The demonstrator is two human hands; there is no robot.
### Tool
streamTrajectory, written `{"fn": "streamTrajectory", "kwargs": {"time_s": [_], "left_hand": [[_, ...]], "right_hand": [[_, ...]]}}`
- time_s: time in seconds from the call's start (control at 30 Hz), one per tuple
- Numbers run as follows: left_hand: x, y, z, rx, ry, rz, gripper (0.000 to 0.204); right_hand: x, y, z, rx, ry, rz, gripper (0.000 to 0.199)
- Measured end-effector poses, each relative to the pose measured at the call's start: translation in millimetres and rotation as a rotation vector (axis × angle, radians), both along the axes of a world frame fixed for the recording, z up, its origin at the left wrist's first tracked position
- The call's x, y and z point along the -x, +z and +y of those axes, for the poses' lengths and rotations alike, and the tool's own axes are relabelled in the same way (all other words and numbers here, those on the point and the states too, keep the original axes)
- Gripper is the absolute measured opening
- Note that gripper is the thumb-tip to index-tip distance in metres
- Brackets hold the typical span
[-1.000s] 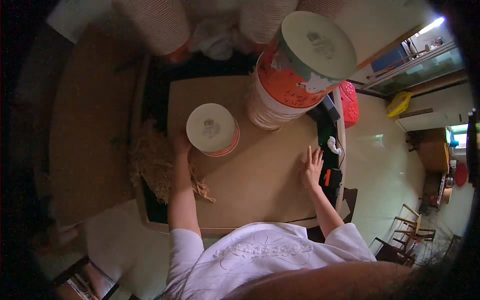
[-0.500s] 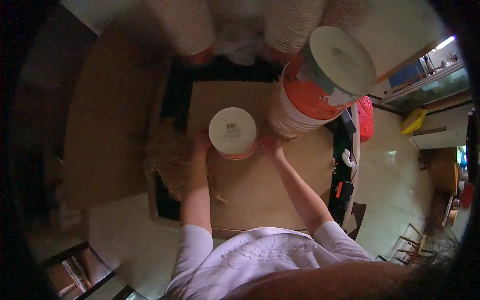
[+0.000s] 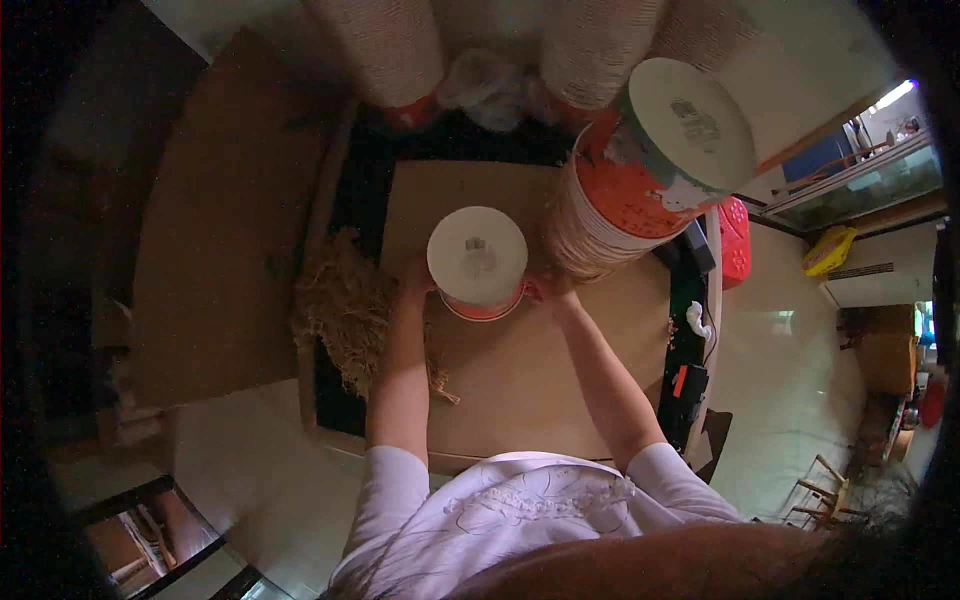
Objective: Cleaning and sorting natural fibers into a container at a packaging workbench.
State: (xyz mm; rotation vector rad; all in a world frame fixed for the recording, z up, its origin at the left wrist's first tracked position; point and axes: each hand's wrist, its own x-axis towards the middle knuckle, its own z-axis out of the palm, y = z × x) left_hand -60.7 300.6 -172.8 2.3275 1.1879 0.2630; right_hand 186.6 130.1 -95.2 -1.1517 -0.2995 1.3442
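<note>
A round paper bucket (image 3: pixel 477 256) stands upside down in front of me, its pale base up and an orange-red band showing near its lower rim. My left hand (image 3: pixel 416 278) is against its left side, its fingers mostly hidden behind the bucket. On the opposite side my right hand (image 3: pixel 547 288) has its fingers curled in against the lower rim. Together the two hands grip the bucket between them. Close beyond my right hand rises a tall stack of nested paper buckets (image 3: pixel 640 190), also bottom up, the top one orange and grey-green.
Under the bucket lies a brown cardboard sheet (image 3: pixel 520 400) on a dark table. A heap of tan fibre strands (image 3: pixel 345 315) sits by my left forearm. More bucket stacks (image 3: pixel 390 50) and a clear plastic bag (image 3: pixel 485 88) are at the far edge. A black-and-orange device (image 3: pixel 688 382) lies right.
The bucket between my hands sits a little farther away and to the right, and looks slightly larger. The whole view has shifted slightly. Both hands still hold the bucket.
</note>
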Motion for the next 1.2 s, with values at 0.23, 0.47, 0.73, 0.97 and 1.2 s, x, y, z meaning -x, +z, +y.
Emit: {"fn": "streamTrajectory", "kwargs": {"time_s": [0.23, 0.47, 0.73, 0.97, 1.2], "left_hand": [[-8, 62, -11, -0.072, -0.030, -0.347, 0.031], [-4, 248, -124, 0.357, 0.442, -0.531, 0.033], [27, 98, -196, -0.519, 0.228, -0.013, 0.022], [20, 64, -225, 0.243, 0.455, -0.277, 0.015], [5, 117, -354, 0.879, 0.559, -0.539, 0.013]], "right_hand": [[1, 39, 4, -0.200, -0.197, 0.132, 0.015], [-20, 213, -106, -0.060, 0.283, -0.126, 0.015], [-8, 219, -199, -0.419, 0.621, -1.506, 0.005], [5, 171, -226, -0.252, 0.607, -1.673, 0.012], [13, 202, -236, -0.202, 0.552, -1.644, 0.015]]}}
